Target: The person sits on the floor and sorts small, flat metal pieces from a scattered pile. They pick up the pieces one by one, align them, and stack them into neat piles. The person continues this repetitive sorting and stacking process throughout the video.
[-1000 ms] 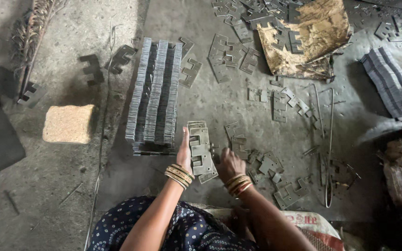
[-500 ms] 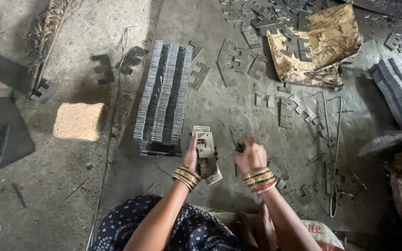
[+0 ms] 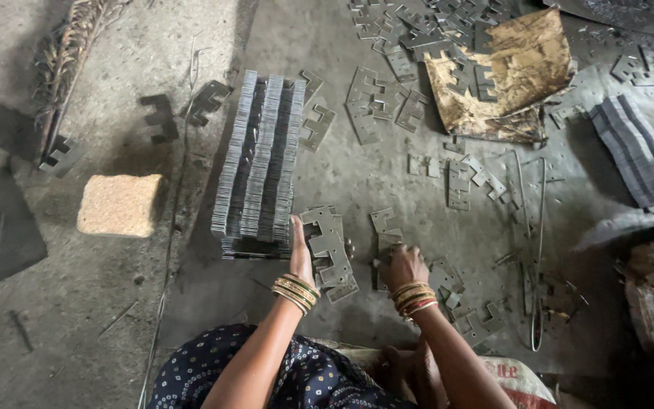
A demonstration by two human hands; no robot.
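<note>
Lying flat on the grey floor (image 3: 387,189), a small stack of E-shaped metal plates (image 3: 328,246) sits just in front of the person's knees, its left edge touched by the left hand (image 3: 301,250). That hand stands on edge with straight, closed fingers pressed against the stack's side, gripping nothing. The right hand (image 3: 401,266) rests just to the right, knuckles up and fingers curled down over loose plates (image 3: 384,227); whether it has closed on one cannot be told. Both wrists carry gold bangles (image 3: 295,291). Just left of the small stack stands a long block of stacked plates (image 3: 260,163) set on edge in three rows. Farther out, single plates are scattered across the floor, a torn brown cardboard sheet (image 3: 520,72) lies at upper right, and a tan block (image 3: 121,204) sits well apart to the left.
</note>
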